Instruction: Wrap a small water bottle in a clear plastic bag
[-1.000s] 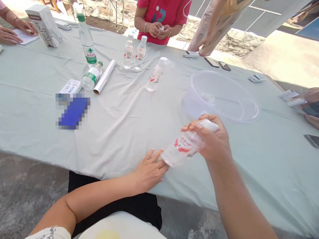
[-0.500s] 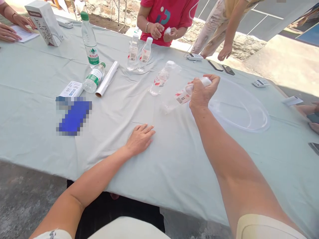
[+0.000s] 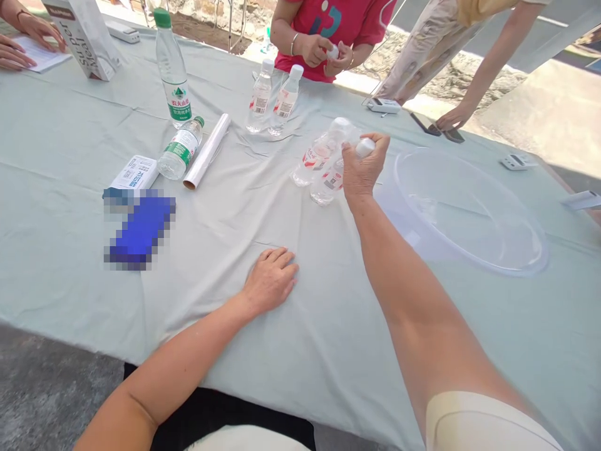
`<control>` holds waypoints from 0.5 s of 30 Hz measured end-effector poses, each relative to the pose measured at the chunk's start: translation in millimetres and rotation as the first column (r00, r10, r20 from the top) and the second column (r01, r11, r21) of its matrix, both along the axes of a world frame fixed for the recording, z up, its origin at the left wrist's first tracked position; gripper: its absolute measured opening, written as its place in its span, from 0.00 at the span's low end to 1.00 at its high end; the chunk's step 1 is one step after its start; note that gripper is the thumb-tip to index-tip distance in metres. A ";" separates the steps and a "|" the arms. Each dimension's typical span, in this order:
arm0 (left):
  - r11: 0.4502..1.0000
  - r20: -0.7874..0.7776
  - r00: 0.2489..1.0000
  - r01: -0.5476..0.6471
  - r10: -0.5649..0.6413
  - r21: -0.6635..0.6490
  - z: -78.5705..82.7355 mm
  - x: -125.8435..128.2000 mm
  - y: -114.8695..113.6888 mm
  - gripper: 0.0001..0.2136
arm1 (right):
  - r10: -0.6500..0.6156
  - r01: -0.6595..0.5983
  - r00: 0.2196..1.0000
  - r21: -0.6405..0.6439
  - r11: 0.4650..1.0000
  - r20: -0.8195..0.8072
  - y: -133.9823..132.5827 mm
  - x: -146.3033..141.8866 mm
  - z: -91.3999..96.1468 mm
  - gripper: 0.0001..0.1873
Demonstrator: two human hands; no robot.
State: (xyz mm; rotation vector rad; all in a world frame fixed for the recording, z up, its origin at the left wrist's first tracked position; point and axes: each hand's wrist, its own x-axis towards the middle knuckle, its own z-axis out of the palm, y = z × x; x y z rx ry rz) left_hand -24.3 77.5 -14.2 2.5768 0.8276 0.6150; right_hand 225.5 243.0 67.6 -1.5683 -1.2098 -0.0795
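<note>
My right hand is wrapped around the upper part of a small clear water bottle with a white cap and a red-and-white label. The bottle's base is at the tablecloth, and it leans to the right. Close against its left side is a matching water bottle, also tilted in view. My left hand lies palm down on the cloth nearer to me, fingers loosely out, holding nothing. Farther back, two more such bottles stand side by side.
A large clear plastic basin sits right of my right hand. On the left are a tall green-capped bottle, a smaller one, a film roll, a box and a blurred blue item. Other people's hands are across the table.
My right hand has brought its bottle left, right beside the matching bottle. My left hand has stayed on the cloth. A person at the far right now reaches to the phones.
</note>
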 end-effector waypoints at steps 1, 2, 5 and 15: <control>1.000 0.000 1.000 -0.001 0.001 -0.007 0.2 -0.2 0.1 0.09 | 0.010 -0.010 1.000 -0.019 1.000 -0.010 -1.0 2.2 0.8 0.14; 1.000 0.001 1.000 -0.001 0.001 -0.013 0.4 -0.4 0.1 0.09 | 0.033 -0.033 0.999 -0.044 0.998 -0.022 -2.4 4.8 2.0 0.16; 0.999 0.011 1.000 -0.002 0.003 -0.035 0.9 -1.4 0.3 0.09 | 0.127 -0.131 0.991 -0.131 0.983 -0.037 -10.2 12.0 6.2 0.26; 0.999 0.001 1.000 -0.012 0.012 -0.034 1.8 -2.4 -0.1 0.10 | 0.077 -0.079 0.997 -0.097 0.992 -0.026 -57.0 29.3 33.1 0.31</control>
